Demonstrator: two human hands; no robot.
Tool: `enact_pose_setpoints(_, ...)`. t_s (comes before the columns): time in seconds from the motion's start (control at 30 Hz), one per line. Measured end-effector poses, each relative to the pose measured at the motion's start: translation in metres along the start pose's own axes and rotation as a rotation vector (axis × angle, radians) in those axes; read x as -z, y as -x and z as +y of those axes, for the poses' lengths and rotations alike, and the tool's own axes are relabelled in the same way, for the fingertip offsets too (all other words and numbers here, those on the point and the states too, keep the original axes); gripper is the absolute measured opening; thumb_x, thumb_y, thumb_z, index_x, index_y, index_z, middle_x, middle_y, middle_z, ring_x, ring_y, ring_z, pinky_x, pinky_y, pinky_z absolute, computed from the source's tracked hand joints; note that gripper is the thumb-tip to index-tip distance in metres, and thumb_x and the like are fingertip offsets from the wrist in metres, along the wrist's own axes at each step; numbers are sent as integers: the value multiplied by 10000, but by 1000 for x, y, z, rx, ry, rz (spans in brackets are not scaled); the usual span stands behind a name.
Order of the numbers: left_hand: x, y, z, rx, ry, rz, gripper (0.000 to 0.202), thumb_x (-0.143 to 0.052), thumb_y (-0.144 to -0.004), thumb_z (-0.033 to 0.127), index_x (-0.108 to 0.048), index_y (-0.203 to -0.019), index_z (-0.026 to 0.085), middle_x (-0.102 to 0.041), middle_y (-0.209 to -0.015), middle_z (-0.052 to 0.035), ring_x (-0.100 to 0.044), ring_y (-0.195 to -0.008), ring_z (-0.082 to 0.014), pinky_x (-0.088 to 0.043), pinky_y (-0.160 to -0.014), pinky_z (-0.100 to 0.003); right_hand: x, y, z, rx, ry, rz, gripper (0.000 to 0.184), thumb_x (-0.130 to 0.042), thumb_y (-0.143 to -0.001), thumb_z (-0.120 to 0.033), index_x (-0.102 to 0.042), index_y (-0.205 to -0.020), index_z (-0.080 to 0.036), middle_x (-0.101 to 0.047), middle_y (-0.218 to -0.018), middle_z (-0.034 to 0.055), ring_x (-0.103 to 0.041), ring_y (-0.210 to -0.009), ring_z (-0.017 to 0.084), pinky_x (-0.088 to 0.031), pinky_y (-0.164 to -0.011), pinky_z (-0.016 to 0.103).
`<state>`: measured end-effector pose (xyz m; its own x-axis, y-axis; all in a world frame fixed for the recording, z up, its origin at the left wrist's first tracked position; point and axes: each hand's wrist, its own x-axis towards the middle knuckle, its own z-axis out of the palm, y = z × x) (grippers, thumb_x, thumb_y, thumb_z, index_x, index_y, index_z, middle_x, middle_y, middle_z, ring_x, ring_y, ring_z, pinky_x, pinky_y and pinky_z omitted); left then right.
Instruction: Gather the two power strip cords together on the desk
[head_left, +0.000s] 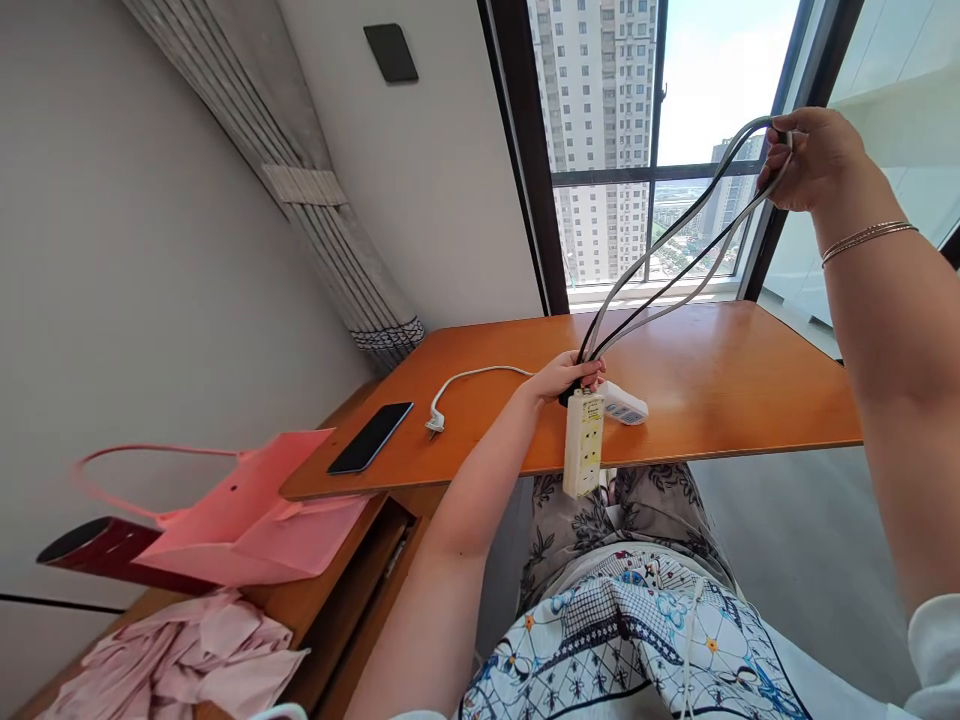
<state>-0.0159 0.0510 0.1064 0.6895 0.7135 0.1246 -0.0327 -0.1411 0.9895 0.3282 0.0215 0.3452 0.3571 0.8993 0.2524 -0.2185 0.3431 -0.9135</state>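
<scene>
My left hand (564,374) is closed around a bundle of grey and black cables (660,270) just above a cream power strip (583,443) that hangs over the front edge of the wooden table (720,390). My right hand (814,155), raised high by the window, grips the looped far end of the same cables, which stretch taut between my hands. A second white power strip (624,405) lies on the table beside my left hand. A white cord with a plug (436,420) trails left across the tabletop.
A black phone (371,437) lies near the table's left corner. A pink bag (247,505), a dark red cylinder (97,550) and crumpled pink cloth (180,655) sit on a lower surface to the left. A window is behind the table.
</scene>
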Motion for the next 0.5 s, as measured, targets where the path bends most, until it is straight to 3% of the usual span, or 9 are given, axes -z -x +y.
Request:
enact_pose_setpoints(0.13, 15, 11, 9, 57, 29, -7, 547, -771, -633, 719, -591, -688, 206, -386, -477, 62, -514, -512, -138, -546, -829, -416, 28, 6, 7, -41, 150, -78, 327, -546, -973, -263, -656, -689, -145, -619, -679, -36, -425, -506, 31, -349, -538, 280)
enact_pose_setpoints(0.23, 19, 16, 16, 96, 36, 1, 670, -557, -663, 895, -568, -655, 225, -377, -481, 20, -531, -549, -195, -550, -732, -443, 48, 5, 17, -77, 275, -23, 461, -543, -964, -432, -576, -583, -175, -522, -551, -43, -446, -517, 79, -346, -533, 314)
enact_pose_setpoints(0.33, 20, 17, 18, 84, 20, 37, 634, -528, -723, 863, -529, -643, 234, -339, -492, 21, -527, -561, -202, -541, -726, -441, 66, 4, 31, -125, 316, 10, 518, -516, -986, -396, -510, -513, -186, -414, -470, -48, -503, -561, 112, -328, -534, 323)
enact_pose_setpoints(0.5, 21, 17, 11, 43, -14, 46, 572, -608, -748, 791, -536, -680, 227, -333, -499, 42, -529, -566, -182, -529, -814, -439, 82, 9, 56, -113, 283, -34, 493, -474, -1014, -226, -546, -529, -176, -475, -523, -21, -543, -588, 113, -339, -552, 327)
